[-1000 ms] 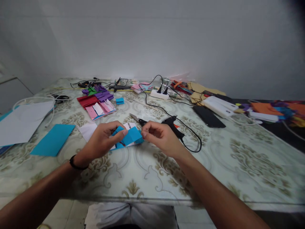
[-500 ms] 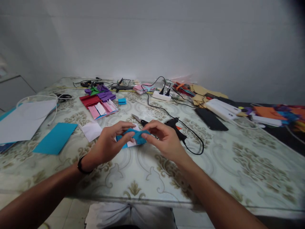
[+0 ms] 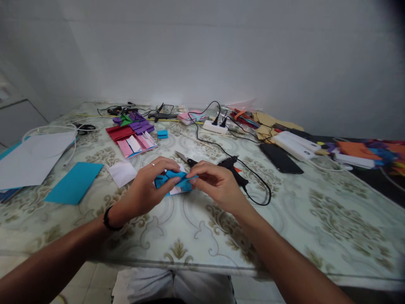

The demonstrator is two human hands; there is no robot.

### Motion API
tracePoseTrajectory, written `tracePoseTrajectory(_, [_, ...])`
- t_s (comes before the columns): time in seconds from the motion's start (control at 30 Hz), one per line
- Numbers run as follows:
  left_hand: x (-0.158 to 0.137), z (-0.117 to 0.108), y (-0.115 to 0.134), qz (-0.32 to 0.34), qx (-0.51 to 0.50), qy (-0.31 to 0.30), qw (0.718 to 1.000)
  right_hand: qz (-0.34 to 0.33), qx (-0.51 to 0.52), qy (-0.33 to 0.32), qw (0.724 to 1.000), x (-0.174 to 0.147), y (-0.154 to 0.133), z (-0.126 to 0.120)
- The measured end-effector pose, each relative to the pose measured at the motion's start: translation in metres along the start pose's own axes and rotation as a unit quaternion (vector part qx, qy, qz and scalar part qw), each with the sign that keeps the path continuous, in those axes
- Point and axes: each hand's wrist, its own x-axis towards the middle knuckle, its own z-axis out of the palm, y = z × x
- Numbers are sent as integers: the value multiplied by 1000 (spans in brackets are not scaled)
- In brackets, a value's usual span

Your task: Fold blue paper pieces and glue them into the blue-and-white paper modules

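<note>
Between my two hands is a small folded piece of blue paper point(image 3: 177, 184) with white and pinkish parts showing. My left hand point(image 3: 152, 181) pinches its left side between thumb and fingers. On the right edge, the fingertips of my right hand point(image 3: 217, 183) are closed on the same blue paper. My fingers cover part of the folds. Just behind the hands lies a blade with a black handle point(image 3: 190, 162), partly hidden. A black glue gun point(image 3: 236, 171) rests on its side beyond my right hand. Left of my left hand are a white paper square point(image 3: 122, 173) and a blue sheet point(image 3: 75, 183).
Folded pink paper point(image 3: 136, 145), red and purple pieces sit at the back left. A white power strip point(image 3: 215, 126) with black cords stands behind. To the right are a black phone point(image 3: 280, 158) and a white power bank point(image 3: 295, 145). White sheets point(image 3: 36, 160) lie far left.
My left fingers have shifted slightly over the blue paper, and its folded flap now stands up more between my hands. Everything else on the table stays put.
</note>
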Motion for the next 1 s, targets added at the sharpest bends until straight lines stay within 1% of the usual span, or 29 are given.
tracePoseTrajectory(0.1, [1, 0, -2, 13, 17, 7, 1000, -15, -17, -13, 1000, -1, -1, -1])
tracePoseTrajectory(0.2, [0, 0, -3, 19, 44, 12, 999, -48, -56, -30, 997, -1, -4, -2])
tracePoseTrajectory(0.3, [-1, 0, -2, 35, 69, 9, 997, -71, -97, -8, 993, 1, -6, -3])
tracePoseTrajectory(0.37, [-2, 1, -1, 49, 81, 3, 996, -69, -113, 1, 991, 1, -6, -1])
tracePoseTrajectory(0.47, [-4, 4, 0, 65, 95, -4, 993, -59, -141, -22, 988, 1, -5, 2])
tracePoseTrajectory(0.53, [-5, 5, 1, 73, 100, -3, 992, -57, -162, -33, 985, -1, -3, 5])
tracePoseTrajectory(0.63, [-6, 4, 2, 83, 104, -6, 991, -70, -178, -29, 981, -2, -2, 7])
tracePoseTrajectory(0.9, [-8, 6, 5, 83, 102, -14, 991, -133, -209, -20, 969, -4, -3, 14])
tracePoseTrajectory(1.0, [-9, 8, 5, 93, 106, -19, 990, -152, -222, -21, 963, -5, -5, 18])
